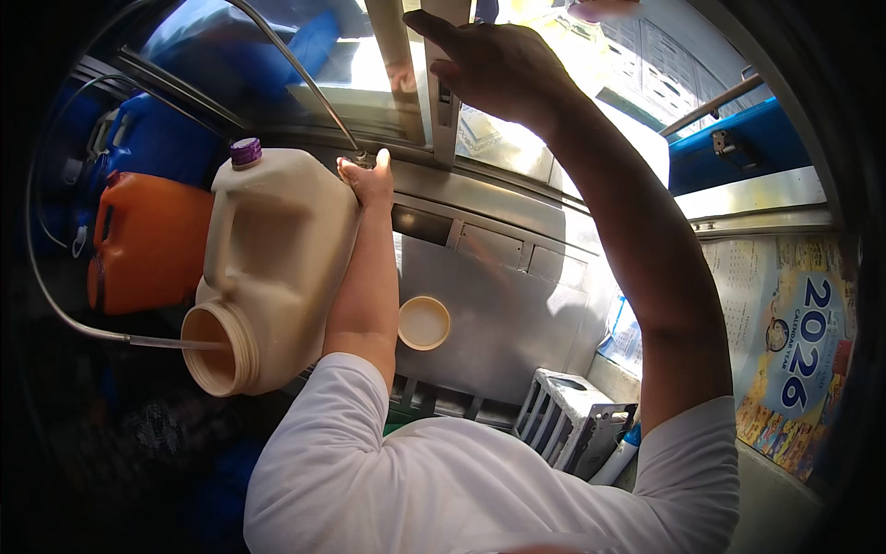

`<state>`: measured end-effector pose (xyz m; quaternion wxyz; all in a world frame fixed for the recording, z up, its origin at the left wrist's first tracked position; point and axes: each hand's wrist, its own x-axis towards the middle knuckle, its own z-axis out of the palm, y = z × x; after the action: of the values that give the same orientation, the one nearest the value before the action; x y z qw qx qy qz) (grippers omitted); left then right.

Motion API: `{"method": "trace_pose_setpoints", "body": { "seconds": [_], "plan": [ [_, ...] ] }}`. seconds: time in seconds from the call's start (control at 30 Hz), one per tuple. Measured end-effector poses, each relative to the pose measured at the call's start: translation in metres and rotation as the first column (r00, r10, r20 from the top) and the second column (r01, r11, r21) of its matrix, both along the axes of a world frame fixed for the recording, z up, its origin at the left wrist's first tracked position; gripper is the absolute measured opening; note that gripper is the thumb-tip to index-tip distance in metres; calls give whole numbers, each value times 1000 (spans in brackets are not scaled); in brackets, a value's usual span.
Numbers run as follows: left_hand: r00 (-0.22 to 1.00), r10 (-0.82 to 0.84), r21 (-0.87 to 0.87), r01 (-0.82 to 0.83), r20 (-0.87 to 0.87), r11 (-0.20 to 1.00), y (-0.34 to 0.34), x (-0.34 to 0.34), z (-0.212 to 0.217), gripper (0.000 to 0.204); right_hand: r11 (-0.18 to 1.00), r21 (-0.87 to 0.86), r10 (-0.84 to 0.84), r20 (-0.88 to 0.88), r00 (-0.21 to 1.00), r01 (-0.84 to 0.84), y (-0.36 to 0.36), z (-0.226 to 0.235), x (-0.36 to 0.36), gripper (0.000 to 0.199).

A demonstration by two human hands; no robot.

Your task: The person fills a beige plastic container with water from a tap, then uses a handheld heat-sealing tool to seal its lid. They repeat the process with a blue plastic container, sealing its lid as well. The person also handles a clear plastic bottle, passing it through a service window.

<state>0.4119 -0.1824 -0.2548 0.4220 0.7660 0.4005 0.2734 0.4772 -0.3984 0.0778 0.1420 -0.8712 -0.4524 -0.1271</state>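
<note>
While the left hand (369, 181) meets the pipe (307, 78), its grip unclear, the right hand (503, 69) is unclenched.

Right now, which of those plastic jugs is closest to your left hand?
The big beige jug with the purple cap: it sits right beside the left hand, while the orange jug and blue jug are farther left.

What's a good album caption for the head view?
Left hand by a metal pipe, right hand raised, beige jug at left.

Jug (286, 212) right of canister (152, 240); tube (152, 341) in jug mouth (210, 360); lid (424, 323) on counter (498, 305), right of jug.
</note>
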Motion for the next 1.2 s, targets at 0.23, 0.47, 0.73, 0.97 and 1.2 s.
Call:
{"method": "trace_pose_setpoints", "body": {
  "seconds": [0.23,0.47,0.73,0.97,1.2],
  "plan": [
    [995,-56,-15,55,-85,998,4,5,-4,109,982,-30,-183,41,982,184,31,12,-8,39],
    [985,-142,72,150,-98,986,2,-4,-8,99,961,-62,-264,100,959,271,21,18,-14,25],
    [976,-206,6,207,-77,978,-4,-10,-1,98,911,-45,-401,123,908,409,-89,8,-22,41],
    [955,-209,-81,196,-209,977,-7,-17,14,106,738,-166,-645,113,756,655,-244,-9,-15,45],
    [910,-312,-80,301,-273,950,-6,-16,12,113,602,-174,-780,81,620,779,-370,-14,-26,41]
  ]
}}
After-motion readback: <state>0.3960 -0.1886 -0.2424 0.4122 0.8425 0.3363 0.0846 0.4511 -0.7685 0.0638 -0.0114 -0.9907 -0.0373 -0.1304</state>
